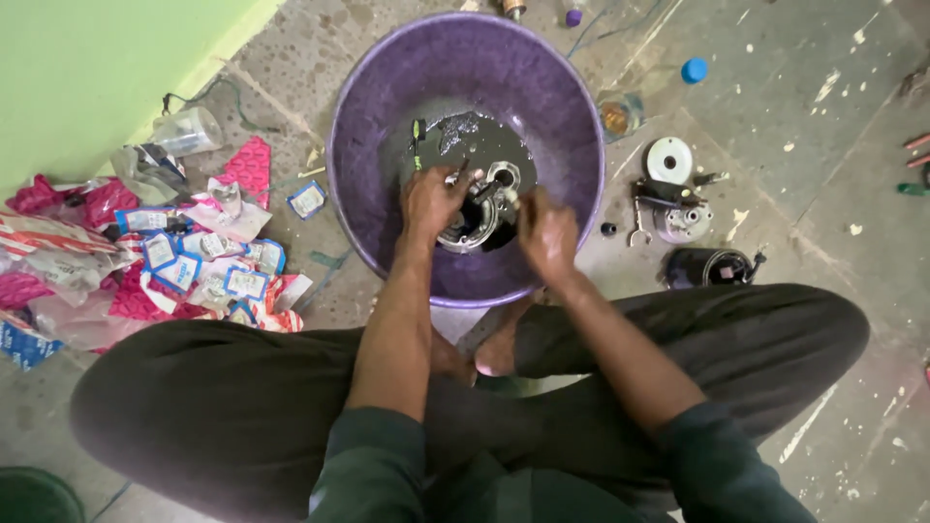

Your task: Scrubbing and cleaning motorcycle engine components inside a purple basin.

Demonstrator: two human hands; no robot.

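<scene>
A large purple plastic basin [368, 116] stands on the concrete floor with dark oily liquid [475, 140] in its bottom. Inside it a round grey metal motor housing [481, 215] rests near the front wall. My left hand [433, 197] grips the housing's left side. My right hand [545, 230] is closed at its right side and seems to hold a small brush or tool against it; the tool is mostly hidden. A green-handled tool [418, 140] lies in the liquid behind my left hand.
Torn pink, white and blue packaging [184, 257] litters the floor at left beside a green wall. At right lie a white disc [669, 159], grey metal parts [678, 215], a black cylinder [705, 266], a blue cap [694, 70] and a jar [620, 113]. My crossed legs fill the foreground.
</scene>
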